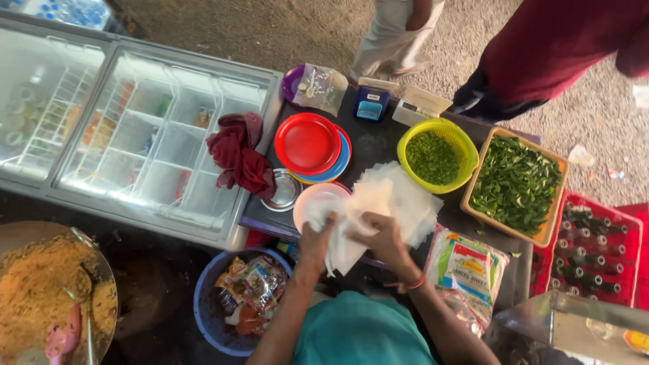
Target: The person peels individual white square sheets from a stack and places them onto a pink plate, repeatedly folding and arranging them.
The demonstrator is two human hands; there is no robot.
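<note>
My left hand and my right hand both grip a thin white paper sheet pulled from a loose stack of white sheets on the dark counter. The sheet hangs over a pink plate that lies just beyond my left hand. A stack of red, yellow and blue plates sits farther back. My right wrist carries a red band.
A yellow bowl of chopped greens and an orange tray of green leaves stand right. A maroon cloth lies on a glass-top freezer. A blue tub of packets, a rice pan, a bottle crate. Two people stand beyond the counter.
</note>
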